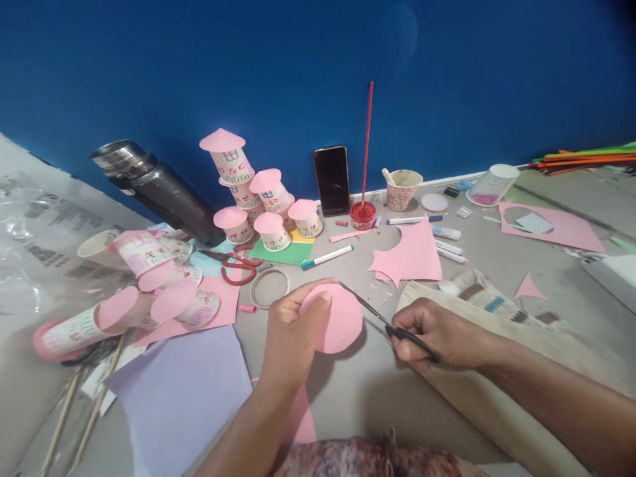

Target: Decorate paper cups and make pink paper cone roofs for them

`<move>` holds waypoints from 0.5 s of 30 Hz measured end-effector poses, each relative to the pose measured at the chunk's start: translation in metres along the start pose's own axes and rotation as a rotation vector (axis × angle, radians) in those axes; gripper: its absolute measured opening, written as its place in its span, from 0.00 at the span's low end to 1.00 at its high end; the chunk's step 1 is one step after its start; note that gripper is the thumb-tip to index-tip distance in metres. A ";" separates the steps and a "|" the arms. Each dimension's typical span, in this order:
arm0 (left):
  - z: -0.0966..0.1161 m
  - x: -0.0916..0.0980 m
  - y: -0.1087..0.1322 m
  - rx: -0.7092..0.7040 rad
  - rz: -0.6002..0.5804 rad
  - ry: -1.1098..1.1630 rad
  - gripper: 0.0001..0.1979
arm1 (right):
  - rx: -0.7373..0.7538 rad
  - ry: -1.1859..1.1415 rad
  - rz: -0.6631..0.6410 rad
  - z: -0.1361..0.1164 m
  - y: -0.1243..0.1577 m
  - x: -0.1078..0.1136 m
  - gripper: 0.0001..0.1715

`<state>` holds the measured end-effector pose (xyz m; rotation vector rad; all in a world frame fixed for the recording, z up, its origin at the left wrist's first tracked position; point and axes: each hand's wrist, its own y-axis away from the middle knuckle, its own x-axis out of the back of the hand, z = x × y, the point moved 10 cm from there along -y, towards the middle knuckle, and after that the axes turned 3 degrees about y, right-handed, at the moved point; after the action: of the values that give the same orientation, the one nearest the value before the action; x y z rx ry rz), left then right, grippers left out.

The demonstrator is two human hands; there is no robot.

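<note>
Near the middle of the table, my left hand (295, 324) pinches a round pink paper disc (342, 321), its thumb lying over the upper left of the disc. My right hand (427, 334) grips black-handled scissors (370, 306) whose blades point up and left to the disc's top edge. Whether the blades have the paper between them I cannot tell. Small paper scraps lie on the table just beyond. A pink sheet with curved cut-outs (410, 255) is behind the scissors.
Decorated paper cups with pink cone roofs (233, 162) stand stacked at the back; several more lie left. A black flask (163, 192) leans on the blue wall. Red-handled scissors (238, 265), a tape roll (269, 288), a phone (332, 182) and a red paint pot (363, 215) are around. Purple paper (183, 391) lies front left.
</note>
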<state>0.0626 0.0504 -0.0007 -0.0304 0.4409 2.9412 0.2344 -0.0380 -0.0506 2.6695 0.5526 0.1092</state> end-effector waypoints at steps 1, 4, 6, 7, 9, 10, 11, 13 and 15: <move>0.000 0.000 0.000 0.001 -0.002 -0.006 0.23 | 0.002 -0.001 -0.003 0.000 0.000 0.000 0.31; 0.003 -0.001 0.000 -0.020 0.003 -0.020 0.23 | -0.006 -0.012 -0.016 -0.002 0.000 -0.002 0.30; 0.004 -0.001 0.001 -0.026 0.003 -0.038 0.22 | -0.011 -0.021 -0.020 -0.003 0.000 -0.003 0.29; 0.004 -0.001 0.001 -0.023 0.001 -0.048 0.22 | -0.012 -0.025 -0.020 -0.003 0.000 -0.003 0.29; 0.005 -0.001 0.001 -0.024 0.002 -0.069 0.21 | -0.014 -0.032 -0.019 -0.004 0.000 -0.004 0.29; 0.007 -0.001 0.002 -0.029 0.005 -0.077 0.21 | -0.014 -0.034 -0.020 -0.004 0.000 -0.004 0.28; 0.008 0.000 0.002 -0.036 0.008 -0.085 0.21 | -0.016 -0.036 -0.018 -0.004 0.001 -0.005 0.28; 0.010 -0.001 0.002 -0.037 0.005 -0.101 0.21 | -0.019 -0.024 -0.012 -0.002 0.001 -0.005 0.26; 0.010 -0.001 0.003 -0.029 0.001 -0.111 0.21 | -0.023 -0.011 -0.003 -0.001 0.002 -0.004 0.24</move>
<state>0.0634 0.0504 0.0097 0.1286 0.3825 2.9318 0.2315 -0.0405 -0.0491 2.6454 0.5481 0.1001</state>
